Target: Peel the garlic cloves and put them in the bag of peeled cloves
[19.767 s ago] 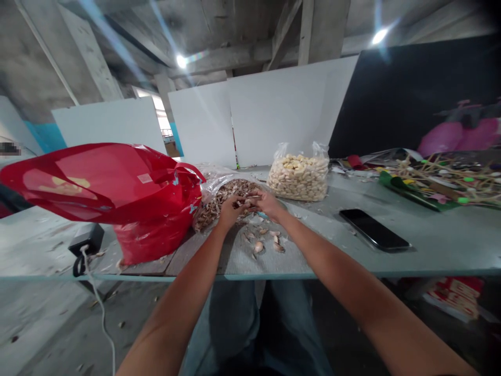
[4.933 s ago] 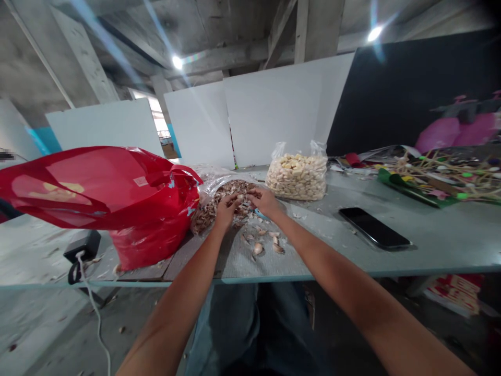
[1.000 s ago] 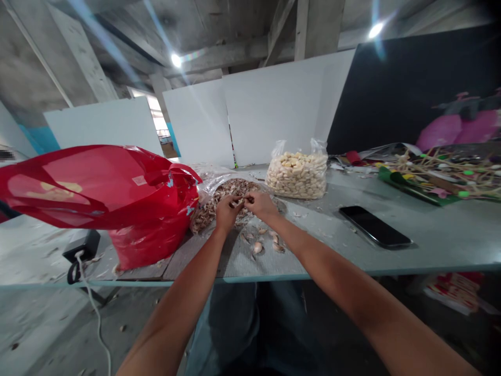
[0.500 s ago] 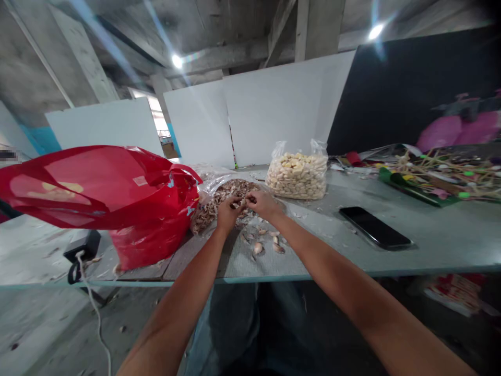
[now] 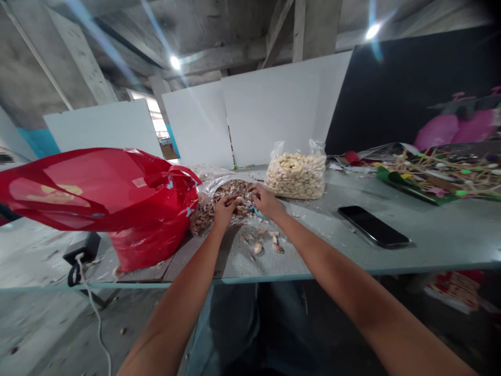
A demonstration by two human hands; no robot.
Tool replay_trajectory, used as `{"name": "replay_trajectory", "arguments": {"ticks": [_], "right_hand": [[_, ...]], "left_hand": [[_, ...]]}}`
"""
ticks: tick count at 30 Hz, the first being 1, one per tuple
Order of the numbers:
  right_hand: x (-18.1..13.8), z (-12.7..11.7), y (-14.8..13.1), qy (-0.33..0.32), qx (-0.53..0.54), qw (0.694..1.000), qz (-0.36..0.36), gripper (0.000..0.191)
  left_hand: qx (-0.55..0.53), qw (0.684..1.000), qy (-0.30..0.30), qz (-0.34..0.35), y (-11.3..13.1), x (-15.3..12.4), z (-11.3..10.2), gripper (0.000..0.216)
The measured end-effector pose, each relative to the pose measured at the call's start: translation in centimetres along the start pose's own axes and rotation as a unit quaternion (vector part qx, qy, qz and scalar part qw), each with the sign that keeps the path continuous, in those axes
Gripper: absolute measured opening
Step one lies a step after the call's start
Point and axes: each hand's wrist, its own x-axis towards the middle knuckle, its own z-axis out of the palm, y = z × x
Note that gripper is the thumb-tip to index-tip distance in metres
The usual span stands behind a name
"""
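Observation:
My left hand [image 5: 224, 209] and my right hand [image 5: 265, 200] are side by side over a clear plastic bag of brownish garlic skins [image 5: 219, 198]. Between the curled fingers of both hands sits a small pale garlic clove [image 5: 239, 200]. A hint of a light blue thing [image 5: 256, 211] shows under my right hand. A few unpeeled cloves [image 5: 258, 246] lie on the grey table [image 5: 430, 230] just in front of my wrists. Behind and to the right stands a clear bag of peeled white cloves [image 5: 296, 172].
A large red plastic bag [image 5: 117, 198] fills the left of the table. A black phone [image 5: 373, 226] lies to the right. Sticks and coloured craft scraps [image 5: 438, 175] clutter the far right. A black charger with white cable [image 5: 80, 256] rests at the left edge. White boards [image 5: 274, 104] stand behind.
Over the last second my hands have drawn slightly apart above the bag of skins, the right one shifting a little right. Bags, phone and loose cloves stay put.

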Motion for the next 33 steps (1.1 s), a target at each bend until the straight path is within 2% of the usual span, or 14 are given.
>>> {"name": "replay_trajectory", "arguments": {"ticks": [3,6,14,17,22,25,28,29,31,33], "right_hand": [[-0.1,0.5,-0.3,-0.038,0.074,0.996,-0.036,0.03],[-0.1,0.7,-0.5,-0.059,0.1,0.992,-0.045,0.032],[0.4,0.7,0.6,-0.031,0.085,0.995,-0.033,0.016],[0.5,0.8,0.8,-0.025,0.08,0.996,-0.03,0.014],[0.2,0.5,0.2,-0.019,0.038,0.999,-0.025,0.015],[0.0,0.3,0.0,-0.024,0.005,0.999,-0.023,0.026],[0.0,0.4,0.2,0.0,0.047,0.999,-0.015,0.018],[0.0,0.5,0.3,-0.002,0.071,0.997,-0.013,0.02],[-0.1,0.7,0.2,-0.039,0.109,0.993,-0.014,0.03],[-0.3,1.0,-0.2,-0.083,0.116,0.99,-0.019,0.028]], "left_hand": [[-0.014,1.0,0.003,-0.009,0.0,0.1,-0.1,0.046],[-0.028,0.999,-0.011,-0.016,0.0,0.0,-0.2,0.047],[-0.023,0.998,-0.039,-0.051,-0.1,-0.3,-0.2,0.051],[-0.033,0.994,-0.07,-0.073,-0.3,-0.3,-0.2,0.05],[-0.055,0.988,-0.098,-0.107,-0.4,-0.4,-0.1,0.052],[-0.049,0.988,-0.09,-0.118,-0.4,-0.5,-0.1,0.054],[-0.043,0.988,-0.094,-0.117,-0.4,-0.5,-0.1,0.054],[-0.039,0.988,-0.096,-0.117,-0.4,-0.5,-0.1,0.054],[-0.024,0.988,-0.102,-0.117,-0.3,-0.6,0.0,0.054],[-0.009,0.988,-0.103,-0.117,-0.2,-0.6,0.1,0.054]]}}
